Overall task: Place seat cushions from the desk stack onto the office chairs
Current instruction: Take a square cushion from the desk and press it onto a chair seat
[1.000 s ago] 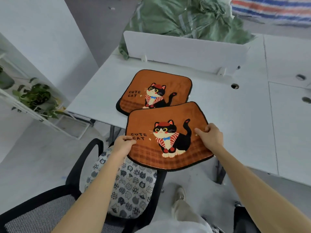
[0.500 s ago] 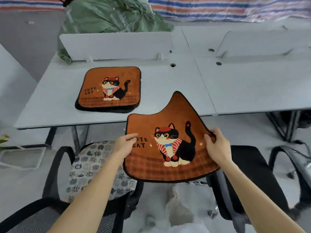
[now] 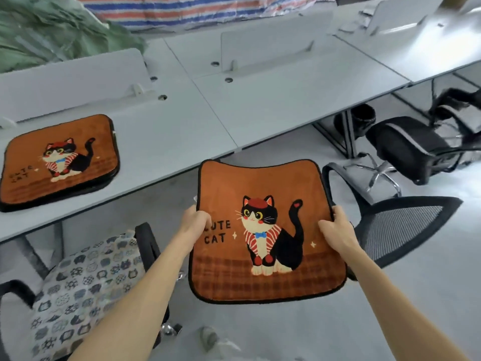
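Item: orange plush square cat-print seat cushion (image 3: 263,230), in carrying step, side edges pinched by curled fingers of left hand (image 3: 195,222) and right hand (image 3: 335,230), held near the black mesh office chair (image 3: 406,225); next move likely lowering it flat onto that seat.

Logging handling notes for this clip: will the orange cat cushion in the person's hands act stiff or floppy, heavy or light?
Probably soft but not limp: the held cushion spans flat between the left hand and right hand, its far edge dipping slightly. Likely light, since pinches at side edges hold it up. The plush face probably resists slipping.
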Demonstrator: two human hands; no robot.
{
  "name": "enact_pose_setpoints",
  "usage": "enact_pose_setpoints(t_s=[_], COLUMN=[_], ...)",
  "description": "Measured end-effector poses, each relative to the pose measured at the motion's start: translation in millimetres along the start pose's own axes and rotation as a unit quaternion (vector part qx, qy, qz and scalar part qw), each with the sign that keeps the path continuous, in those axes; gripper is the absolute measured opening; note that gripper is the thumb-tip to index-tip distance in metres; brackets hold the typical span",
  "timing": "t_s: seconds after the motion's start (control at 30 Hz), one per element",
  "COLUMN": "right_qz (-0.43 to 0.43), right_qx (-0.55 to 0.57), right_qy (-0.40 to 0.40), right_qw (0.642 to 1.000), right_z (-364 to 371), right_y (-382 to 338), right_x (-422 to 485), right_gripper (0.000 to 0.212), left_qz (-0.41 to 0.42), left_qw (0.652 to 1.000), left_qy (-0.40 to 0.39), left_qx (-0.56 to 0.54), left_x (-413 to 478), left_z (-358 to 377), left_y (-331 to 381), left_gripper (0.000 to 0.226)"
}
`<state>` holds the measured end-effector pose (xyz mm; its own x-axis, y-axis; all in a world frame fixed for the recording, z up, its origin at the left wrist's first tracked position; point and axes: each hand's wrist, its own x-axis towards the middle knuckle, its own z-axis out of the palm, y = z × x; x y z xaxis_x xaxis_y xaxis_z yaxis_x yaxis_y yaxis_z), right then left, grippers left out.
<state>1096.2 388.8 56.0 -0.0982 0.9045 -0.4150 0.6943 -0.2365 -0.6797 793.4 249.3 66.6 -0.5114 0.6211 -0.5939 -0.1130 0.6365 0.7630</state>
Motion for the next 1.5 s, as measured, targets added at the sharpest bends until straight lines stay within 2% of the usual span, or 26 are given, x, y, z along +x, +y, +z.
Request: enact_pose_setpoints(t_s=[0.13,0.17,0.3,0.4,0.53,0.67,0.77,0.87,0.93,1.0,1.13,1.27,1.37,1.5], right_qz=[-0.012,-0.024,-0.069,-0.088,-0.107,-0.138,-0.140,-0.094,-0.063,-0.052,-0.033,-0.025,-0.052,-0.125], right_qx=[0.031,0.023,-0.003,0.002,-0.023,-0.050,-0.116,-0.223,-0.299,-0.369,-0.467,-0.490,-0.501,-0.449], right_qy=[0.055,0.069,0.071,0.075,0.075,0.050,0.028,-0.021,-0.065,-0.110,-0.180,-0.215,-0.220,-0.185], right_qw=[0.998,0.997,0.995,0.993,0.991,0.988,0.983,0.970,0.950,0.922,0.865,0.845,0.836,0.865], right_z=[-49,-59,-108,-140,-171,-185,-189,-195,-197,-197,-196,-194,-183,-159], right_y=[29,34,64,75,72,54,44,40,46,50,61,65,64,69], right_x=[1,4,20,33,60,97,136,185,212,241,279,316,359,406], right_gripper=[0.023,0.030,0.048,0.045,0.033,0.026,0.028,0.032,0.034,0.031,0.032,0.034,0.036,0.038], left_qz=[0.054,0.063,0.104,0.104,0.080,0.074,0.038,-0.029,-0.078,-0.115,-0.171,-0.215,-0.236,-0.238], left_qw=[0.998,0.998,0.991,0.986,0.981,0.972,0.971,0.970,0.963,0.956,0.944,0.943,0.939,0.937], left_qy=[0.013,0.025,0.068,0.115,0.168,0.206,0.197,0.128,0.074,0.030,-0.021,-0.007,0.049,0.123], left_qx=[-0.011,-0.001,0.054,0.065,0.052,0.087,0.131,0.207,0.247,0.269,0.282,0.252,0.247,0.223], left_x=[-11,-13,-19,-24,-26,-14,10,39,51,68,89,104,126,141], left_z=[75,91,158,186,190,196,205,226,244,262,289,309,329,365], left_y=[9,9,4,6,9,22,30,36,35,32,24,19,6,11], left_gripper=[0.005,0.008,0.045,0.049,0.047,0.050,0.050,0.046,0.038,0.045,0.038,0.039,0.036,0.033])
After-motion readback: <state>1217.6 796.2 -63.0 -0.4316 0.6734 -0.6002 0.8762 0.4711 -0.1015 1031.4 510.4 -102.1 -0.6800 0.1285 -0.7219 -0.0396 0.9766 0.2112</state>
